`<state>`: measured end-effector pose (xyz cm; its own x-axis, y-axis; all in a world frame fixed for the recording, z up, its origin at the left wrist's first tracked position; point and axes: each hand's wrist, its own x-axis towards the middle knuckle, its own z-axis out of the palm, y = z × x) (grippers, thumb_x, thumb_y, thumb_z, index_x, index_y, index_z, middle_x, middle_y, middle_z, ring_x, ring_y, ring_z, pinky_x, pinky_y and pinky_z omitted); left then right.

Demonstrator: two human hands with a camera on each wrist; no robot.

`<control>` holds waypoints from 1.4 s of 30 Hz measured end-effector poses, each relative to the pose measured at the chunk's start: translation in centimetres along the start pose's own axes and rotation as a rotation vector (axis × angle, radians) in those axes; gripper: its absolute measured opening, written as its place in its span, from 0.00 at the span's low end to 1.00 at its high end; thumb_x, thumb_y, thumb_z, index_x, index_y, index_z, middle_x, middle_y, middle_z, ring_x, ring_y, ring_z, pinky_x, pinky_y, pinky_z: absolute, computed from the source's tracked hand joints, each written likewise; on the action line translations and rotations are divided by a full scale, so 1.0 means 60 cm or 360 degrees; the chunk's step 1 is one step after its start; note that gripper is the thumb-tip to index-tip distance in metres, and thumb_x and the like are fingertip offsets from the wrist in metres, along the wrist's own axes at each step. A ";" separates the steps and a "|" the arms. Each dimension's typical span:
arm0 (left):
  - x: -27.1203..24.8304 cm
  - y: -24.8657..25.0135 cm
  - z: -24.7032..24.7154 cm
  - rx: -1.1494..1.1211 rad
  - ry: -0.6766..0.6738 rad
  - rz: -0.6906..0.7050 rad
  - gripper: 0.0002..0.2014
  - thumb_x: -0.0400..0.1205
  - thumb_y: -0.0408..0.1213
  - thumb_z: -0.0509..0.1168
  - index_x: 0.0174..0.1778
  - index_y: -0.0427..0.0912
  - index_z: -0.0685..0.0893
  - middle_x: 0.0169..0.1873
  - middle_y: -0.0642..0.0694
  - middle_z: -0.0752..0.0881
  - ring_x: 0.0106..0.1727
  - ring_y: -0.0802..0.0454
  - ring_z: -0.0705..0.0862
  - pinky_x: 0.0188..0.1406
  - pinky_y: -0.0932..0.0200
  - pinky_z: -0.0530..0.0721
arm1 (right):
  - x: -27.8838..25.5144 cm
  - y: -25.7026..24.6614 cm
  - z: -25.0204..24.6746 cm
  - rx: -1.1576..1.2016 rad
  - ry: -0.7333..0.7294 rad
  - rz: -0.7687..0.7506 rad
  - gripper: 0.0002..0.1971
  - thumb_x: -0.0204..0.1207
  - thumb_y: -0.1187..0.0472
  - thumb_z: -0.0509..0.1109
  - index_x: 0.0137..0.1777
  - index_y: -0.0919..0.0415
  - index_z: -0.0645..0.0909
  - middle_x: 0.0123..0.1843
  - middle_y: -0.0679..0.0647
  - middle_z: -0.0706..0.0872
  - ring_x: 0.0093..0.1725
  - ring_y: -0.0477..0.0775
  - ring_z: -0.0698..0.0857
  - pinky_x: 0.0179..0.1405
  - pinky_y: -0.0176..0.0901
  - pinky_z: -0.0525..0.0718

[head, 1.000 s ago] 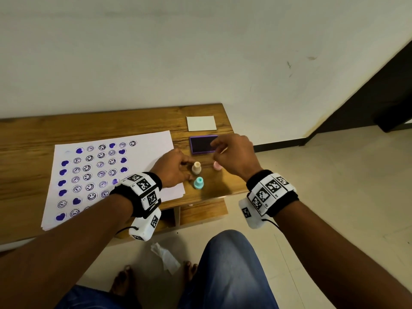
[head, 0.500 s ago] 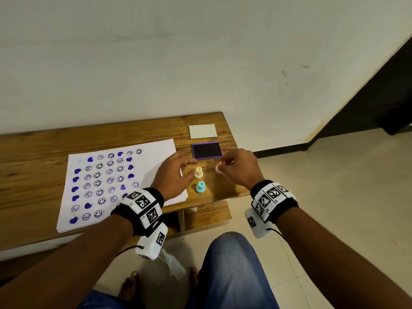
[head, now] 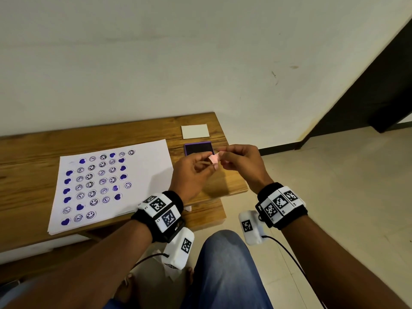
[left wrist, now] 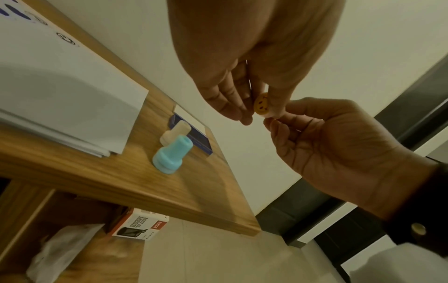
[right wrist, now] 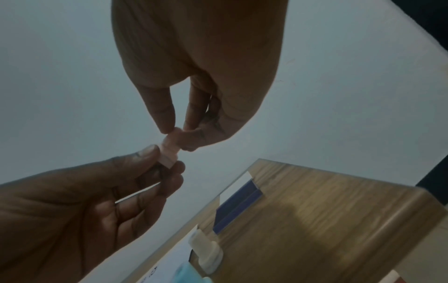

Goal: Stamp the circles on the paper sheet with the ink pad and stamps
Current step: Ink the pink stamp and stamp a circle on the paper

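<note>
Both hands hold a small pink stamp (head: 214,159) in the air above the table's right end. My left hand (head: 207,166) pinches its wide base, whose yellow smiley face (left wrist: 261,105) shows in the left wrist view. My right hand (head: 225,156) pinches the narrow handle end (right wrist: 180,134). The purple ink pad (head: 198,148) lies open just behind the hands. The white paper sheet (head: 145,175), with several circles stamped with purple hearts and smileys, lies to the left. A blue stamp (left wrist: 171,155) and a cream stamp (left wrist: 174,133) stand beside the pad, hidden in the head view.
A white card (head: 195,131) lies behind the ink pad near the wall. The wooden table (head: 26,166) ends just right of the hands. On the shelf under it sit a box (left wrist: 138,225) and crumpled plastic (left wrist: 60,249). My knee (head: 223,264) is below.
The right hand picked the pink stamp up off the table. The left hand left the cream stamp's side and rose to pinch the pink stamp's base.
</note>
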<state>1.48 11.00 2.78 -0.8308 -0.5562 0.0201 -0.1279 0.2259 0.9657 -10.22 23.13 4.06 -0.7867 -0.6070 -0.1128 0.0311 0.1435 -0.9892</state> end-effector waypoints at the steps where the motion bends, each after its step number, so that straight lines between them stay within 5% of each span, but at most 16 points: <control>1: 0.000 0.002 0.000 -0.0017 0.0008 -0.0006 0.21 0.76 0.40 0.74 0.66 0.46 0.84 0.56 0.51 0.89 0.52 0.60 0.88 0.50 0.64 0.87 | -0.001 0.000 -0.002 0.0039 -0.0033 0.0013 0.08 0.79 0.67 0.73 0.56 0.66 0.90 0.48 0.62 0.93 0.44 0.52 0.91 0.44 0.43 0.89; 7: -0.004 0.014 -0.006 -0.0061 -0.0076 -0.0031 0.19 0.77 0.38 0.73 0.64 0.46 0.85 0.51 0.55 0.88 0.54 0.59 0.87 0.51 0.67 0.85 | -0.003 0.005 -0.011 0.0057 -0.0223 0.0033 0.11 0.79 0.64 0.75 0.59 0.68 0.89 0.52 0.65 0.92 0.46 0.54 0.90 0.43 0.40 0.89; 12: -0.002 0.022 0.000 -0.0127 -0.0057 -0.0070 0.18 0.77 0.36 0.73 0.64 0.45 0.85 0.51 0.55 0.89 0.53 0.64 0.86 0.46 0.74 0.83 | -0.003 0.021 -0.007 0.0475 -0.0196 0.0199 0.12 0.80 0.67 0.72 0.60 0.73 0.86 0.48 0.61 0.91 0.40 0.48 0.87 0.37 0.34 0.86; 16: -0.001 0.021 -0.003 -0.0194 -0.0074 -0.0203 0.17 0.76 0.34 0.74 0.61 0.43 0.87 0.53 0.50 0.90 0.54 0.59 0.87 0.55 0.61 0.87 | 0.000 0.028 -0.034 0.0765 -0.0059 0.0208 0.16 0.77 0.66 0.73 0.62 0.74 0.85 0.52 0.62 0.90 0.44 0.51 0.86 0.43 0.35 0.88; 24: -0.027 -0.006 0.037 0.0355 -0.0310 -0.0040 0.18 0.74 0.28 0.73 0.58 0.46 0.86 0.50 0.54 0.86 0.50 0.60 0.85 0.47 0.72 0.83 | -0.002 0.050 -0.062 0.0365 0.0242 0.0195 0.05 0.76 0.67 0.77 0.50 0.64 0.91 0.46 0.61 0.93 0.44 0.53 0.88 0.45 0.40 0.89; 32: -0.012 -0.054 0.114 0.0581 -0.0083 0.0020 0.12 0.75 0.32 0.72 0.55 0.43 0.88 0.51 0.45 0.88 0.51 0.49 0.87 0.51 0.51 0.88 | -0.007 0.088 -0.071 0.0269 0.0404 0.0231 0.04 0.75 0.64 0.79 0.48 0.61 0.92 0.48 0.67 0.92 0.45 0.58 0.88 0.54 0.54 0.89; 42: 0.002 -0.068 0.126 0.0831 -0.0041 0.0053 0.10 0.78 0.31 0.69 0.54 0.39 0.87 0.53 0.42 0.86 0.54 0.44 0.84 0.56 0.49 0.84 | -0.002 0.100 -0.076 0.0251 0.0444 0.0263 0.03 0.75 0.64 0.79 0.48 0.60 0.92 0.44 0.60 0.93 0.44 0.54 0.89 0.52 0.51 0.90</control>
<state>-2.18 16.07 -3.14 -0.8512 -0.5237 0.0357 -0.3488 0.6152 0.7070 -12.75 27.64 -1.42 -0.9003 -0.3459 -0.2642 0.2498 0.0866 -0.9644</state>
